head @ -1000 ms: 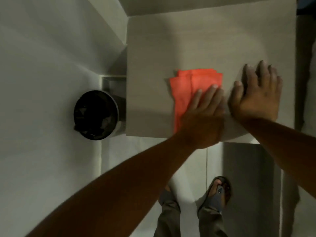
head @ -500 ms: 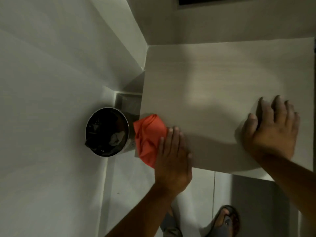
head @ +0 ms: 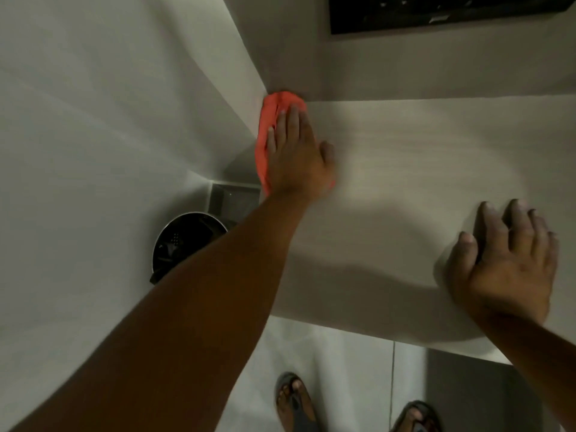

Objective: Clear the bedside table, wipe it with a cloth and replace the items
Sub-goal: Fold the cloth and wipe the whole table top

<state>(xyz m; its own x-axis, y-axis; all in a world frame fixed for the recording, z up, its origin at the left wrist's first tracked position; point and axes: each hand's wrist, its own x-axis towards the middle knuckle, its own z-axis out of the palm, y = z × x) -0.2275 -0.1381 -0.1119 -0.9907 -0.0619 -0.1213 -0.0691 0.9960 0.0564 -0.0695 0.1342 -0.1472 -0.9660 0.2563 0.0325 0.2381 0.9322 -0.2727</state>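
Note:
The pale wood-grain top of the bedside table (head: 420,169) fills the right half of the view and carries no items. An orange-red cloth (head: 270,120) lies bunched along the table's far left corner, against the white wall. My left hand (head: 297,154) presses flat on the cloth, fingers pointing toward the back wall, covering most of it. My right hand (head: 505,263) rests palm down with fingers spread near the table's front right edge and holds nothing.
A black bin (head: 184,241) with a metal rim stands on the floor left of the table, partly behind my left arm. A dark panel (head: 448,10) hangs on the back wall. My sandalled feet (head: 293,403) stand on pale floor tiles below.
My left hand slid the cloth from the table's middle to its front left corner, then up along the left edge to the far left corner. My right hand stayed flat on the table.

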